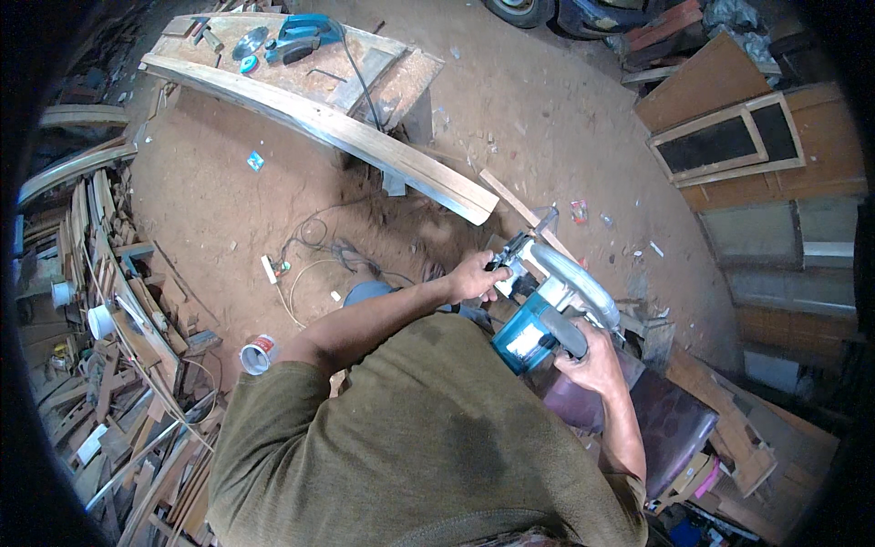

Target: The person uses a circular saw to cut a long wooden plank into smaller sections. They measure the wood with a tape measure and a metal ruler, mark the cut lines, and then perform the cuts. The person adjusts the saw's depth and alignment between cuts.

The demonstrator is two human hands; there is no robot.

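The right hand (591,357) grasps the rear handle of a teal circular saw (558,301), held between both hands; the left hand (472,276) grips its front end, the left forearm (383,310) stretching diagonally toward the right hand.

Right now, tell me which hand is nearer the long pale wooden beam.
Left. The left hand is near the end of the beam; the right hand grips the teal circular saw, farther back.

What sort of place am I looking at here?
Probably a woodworking shop: there is a teal circular saw, a long wooden beam, and a heap of timber offcuts along the left side.
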